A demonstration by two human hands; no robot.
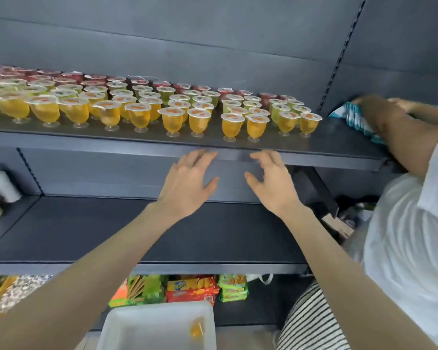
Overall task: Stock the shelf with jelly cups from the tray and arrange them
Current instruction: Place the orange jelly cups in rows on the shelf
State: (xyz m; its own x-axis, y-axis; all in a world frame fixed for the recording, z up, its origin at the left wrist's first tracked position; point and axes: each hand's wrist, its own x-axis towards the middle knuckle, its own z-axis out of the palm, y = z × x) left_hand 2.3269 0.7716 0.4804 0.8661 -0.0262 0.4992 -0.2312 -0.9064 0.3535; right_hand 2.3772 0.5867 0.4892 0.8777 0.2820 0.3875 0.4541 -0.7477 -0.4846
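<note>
Both hands hang in front of the upper shelf (339,150) and hold nothing. The left hand (187,188) and the right hand (273,185) are palm-down side by side. Their fingers (201,157) are spread and loosely bent, with the tips just at the shelf's front lip.

On that shelf stand the jelly cups (172,120), stemmed clear cups with sealed lids. They stand in rows from front to back: orange nearest, green behind, red against the back panel. There are several dozen, too many and too blurred at the left to count exactly. At the right end of the front row six cups stand in three pairs.

The white tray (127,332) sits low in the middle and holds one orange cup (196,329), blurred, near its right wall.

A second person in a white shirt (402,223) stands at the right. Both of their hands rest on a row of blue-and-white packets (354,117) at the shelf's right end. The lower shelf (111,231) is dark grey. Below it lie bright snack packs (191,290) in green, red and yellow.
</note>
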